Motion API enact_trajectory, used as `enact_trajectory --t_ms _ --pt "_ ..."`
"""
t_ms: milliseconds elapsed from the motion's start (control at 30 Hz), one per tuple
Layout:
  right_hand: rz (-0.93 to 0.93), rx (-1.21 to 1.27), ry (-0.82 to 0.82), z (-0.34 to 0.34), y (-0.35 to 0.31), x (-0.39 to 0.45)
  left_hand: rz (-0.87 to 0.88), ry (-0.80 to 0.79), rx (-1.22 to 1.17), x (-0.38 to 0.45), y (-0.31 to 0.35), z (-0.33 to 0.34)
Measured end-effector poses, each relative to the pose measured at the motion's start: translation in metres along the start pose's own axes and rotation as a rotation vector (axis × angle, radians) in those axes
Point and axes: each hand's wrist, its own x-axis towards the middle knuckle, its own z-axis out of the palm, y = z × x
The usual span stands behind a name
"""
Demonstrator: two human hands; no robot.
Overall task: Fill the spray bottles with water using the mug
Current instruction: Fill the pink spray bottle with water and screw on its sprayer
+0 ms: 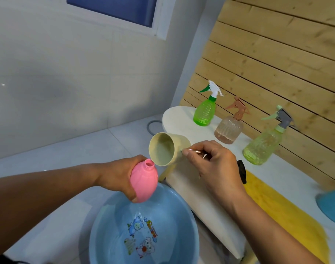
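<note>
**Mug tipped at the mouth of an uncapped pink bottle, over a basin**

Nearest the viewer, a blue basin (109, 221) stands on the pale tiled floor, holding clear water over cartoon prints on its bottom. Directly above its far rim, the left hand (117, 176) is wrapped around a pink bottle (143, 181) from behind and beneath; the bottle has no spray head, is tilted, and its open neck points up and to the right. The right hand (214, 164) is closed on the handle of a beige mug (165, 149), a shiny part of the handle showing between the fingers. The mug lies almost on its side, mouth turned toward the viewer, its lower lip just beside the bottle's neck; whether lip and neck touch cannot be told. No stream of water can be made out. Behind the hands, a white table (174, 117) carries a yellow mat (282, 212) and, at the right edge, a blue object (332, 206). Farther back on the table, three capped spray bottles stand upright in a row before a wooden slat wall: a green bottle (203, 110), a peach bottle (229, 128) and a yellow-green bottle (263, 144)
</note>
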Motion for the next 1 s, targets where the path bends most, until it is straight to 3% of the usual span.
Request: enact_trajectory --t_ms 1000 --pt "-0.256 -0.238 0.066 -0.008 -0.01 -0.004 0.014 -0.012 -0.018 0.003 0.004 0.002"
